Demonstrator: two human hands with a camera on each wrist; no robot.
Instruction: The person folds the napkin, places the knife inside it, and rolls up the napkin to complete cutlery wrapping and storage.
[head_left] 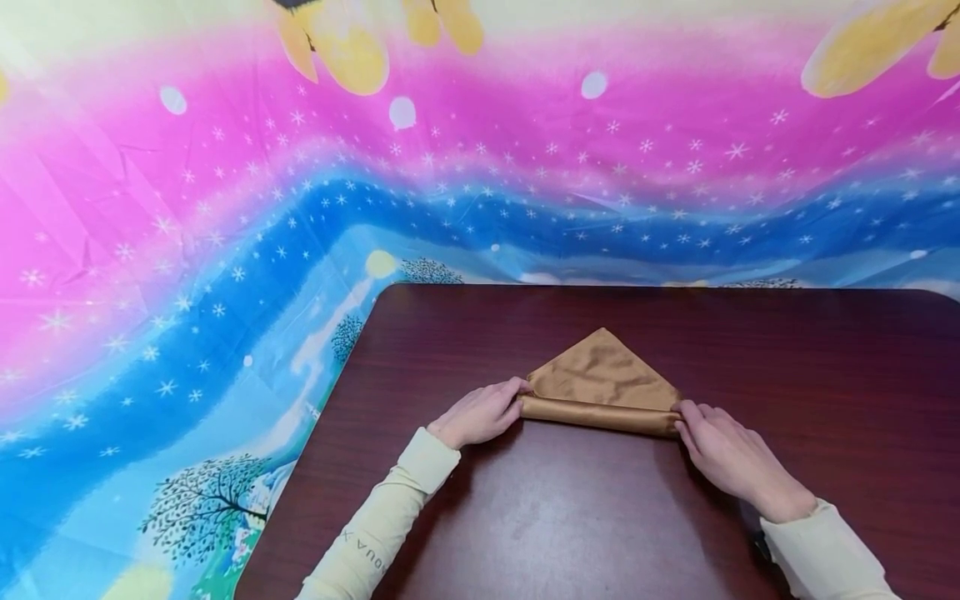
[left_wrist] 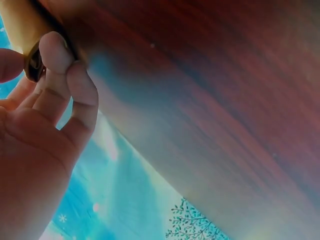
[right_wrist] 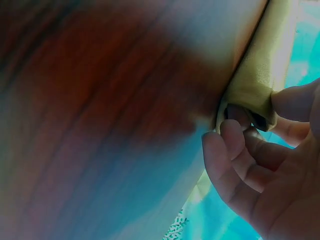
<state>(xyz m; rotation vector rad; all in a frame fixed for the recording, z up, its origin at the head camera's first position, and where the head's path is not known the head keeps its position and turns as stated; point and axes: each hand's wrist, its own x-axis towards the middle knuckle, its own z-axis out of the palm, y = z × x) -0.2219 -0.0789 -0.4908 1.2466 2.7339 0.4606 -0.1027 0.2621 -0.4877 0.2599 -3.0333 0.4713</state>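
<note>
A shiny brown-gold cloth (head_left: 600, 371) lies on the table, its far part a flat triangle pointing away from me. Its near edge forms a rolled tube (head_left: 600, 415) running left to right. My left hand (head_left: 483, 410) pinches the roll's left end; in the left wrist view the thumb and fingers sit around the end of the cloth (left_wrist: 22, 25). At the right end my right hand (head_left: 731, 450) grips the roll, and the right wrist view shows a fingertip inside the hollow end of the cloth (right_wrist: 257, 75), with the thumb on its outside.
The dark reddish-brown table (head_left: 540, 517) has rounded far corners. Behind it and along its left side hangs a pink and blue printed backdrop (head_left: 225, 217) with snowflakes and trees. Pale sleeves (head_left: 375, 517) cover both forearms.
</note>
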